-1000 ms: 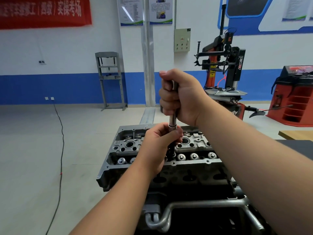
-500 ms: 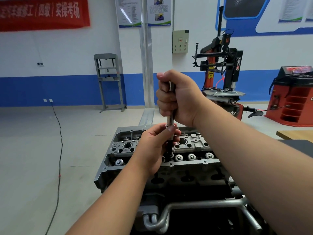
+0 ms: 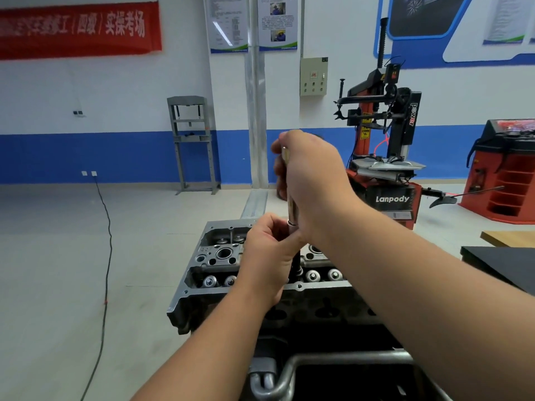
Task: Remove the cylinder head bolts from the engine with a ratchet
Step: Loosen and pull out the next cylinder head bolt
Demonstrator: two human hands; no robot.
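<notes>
A grey aluminium cylinder head [image 3: 220, 256] sits on an engine on a stand in front of me, its valve springs and bolt holes showing. A chrome ratchet [image 3: 293, 209] stands nearly upright over the head's middle. My right hand [image 3: 312, 175] is wrapped around its handle at the top. Lower down, my left hand [image 3: 269, 256] grips the dark extension and socket [image 3: 296, 266] just above the head. The bolt itself is hidden under the socket and my fingers.
A red and black tyre changer [image 3: 385, 146] stands behind the engine on the right, with a red balancer [image 3: 509, 169] further right. A grey press frame [image 3: 192, 140] is by the far wall. A black cable [image 3: 105, 256] runs across the floor on the left. A dark table [image 3: 503, 264] is at right.
My right hand has turned on the ratchet handle and drifted slightly left and up. The left hand keeps its hold low on the tool. The camera view shifted a little.
</notes>
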